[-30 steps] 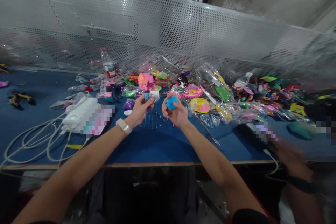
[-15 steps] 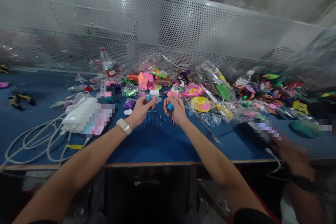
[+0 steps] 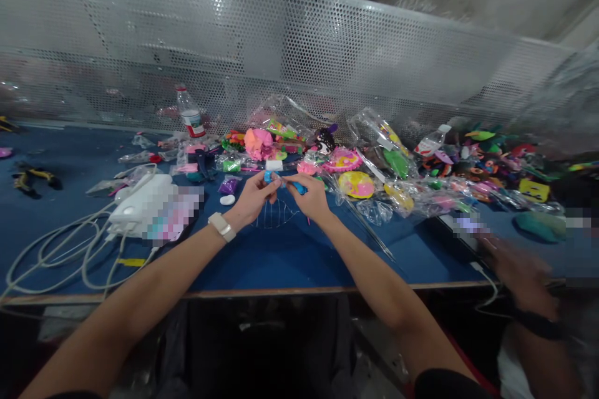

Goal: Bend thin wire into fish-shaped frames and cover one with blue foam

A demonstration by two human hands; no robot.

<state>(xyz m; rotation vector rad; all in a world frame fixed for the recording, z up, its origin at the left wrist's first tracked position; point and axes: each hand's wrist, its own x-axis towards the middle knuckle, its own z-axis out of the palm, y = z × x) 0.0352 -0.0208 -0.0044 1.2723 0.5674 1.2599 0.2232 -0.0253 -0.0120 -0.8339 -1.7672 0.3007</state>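
Blue modelling clay (image 3: 268,177) is pinched in my left hand (image 3: 254,198), between the thumb and fingers. My right hand (image 3: 309,197) is closed around another piece of blue clay (image 3: 299,187). The fingertips of both hands meet or nearly meet over the blue tabletop (image 3: 281,262); whether the two pieces join cannot be made out. Below the hands lies a thin wire frame (image 3: 275,214) with a leaf-like outline. A white clay lump (image 3: 227,200) and a bagged purple clay packet (image 3: 229,185) lie left of my left hand.
Wrapped colourful clay pieces (image 3: 355,184) line the back, below a perforated metal screen (image 3: 257,31). White cables (image 3: 51,243) and a white power adapter (image 3: 140,202) lie left, near pliers (image 3: 35,177). Metal rods (image 3: 372,230) lie right. Another person's hand (image 3: 519,265) is beside a phone.
My hands have come together. The right hand has turned and moved left, its fingertips now at the left hand's blue clay.
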